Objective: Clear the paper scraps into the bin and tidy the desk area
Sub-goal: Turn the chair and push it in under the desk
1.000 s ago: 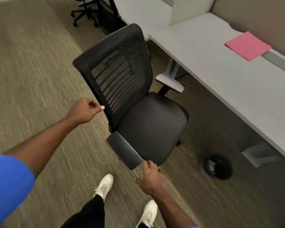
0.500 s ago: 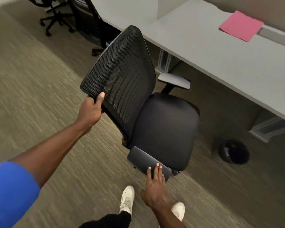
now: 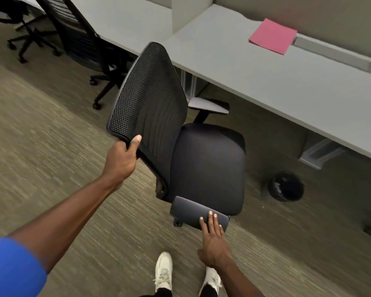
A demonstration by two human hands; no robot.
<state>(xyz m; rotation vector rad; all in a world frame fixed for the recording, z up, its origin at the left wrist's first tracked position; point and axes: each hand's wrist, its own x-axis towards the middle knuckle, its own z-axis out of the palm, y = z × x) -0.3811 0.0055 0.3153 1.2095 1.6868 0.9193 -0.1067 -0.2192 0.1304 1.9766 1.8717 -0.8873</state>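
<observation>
A black mesh-backed office chair [image 3: 208,166] stands on the carpet in front of the grey desk [image 3: 287,86], its seat facing the desk. My left hand [image 3: 122,159] grips the lower left edge of the chair's backrest. My right hand [image 3: 214,241] rests flat, fingers together, on the near armrest [image 3: 191,212]. A round black bin [image 3: 286,186] sits on the floor under the desk, to the right of the chair. A pink paper sheet [image 3: 272,36] lies on the desk near the back wall.
Two more black office chairs [image 3: 81,37] stand at the far left by a neighbouring desk. A grey divider panel [image 3: 191,11] splits the desks. A desk leg bracket [image 3: 321,153] sits behind the bin. My white shoes [image 3: 164,271] are on the carpet below.
My left hand reached the backrest edge and closed on it. My right hand moved onto the armrest and lies flat. The chair has turned and rolled closer to the desk.
</observation>
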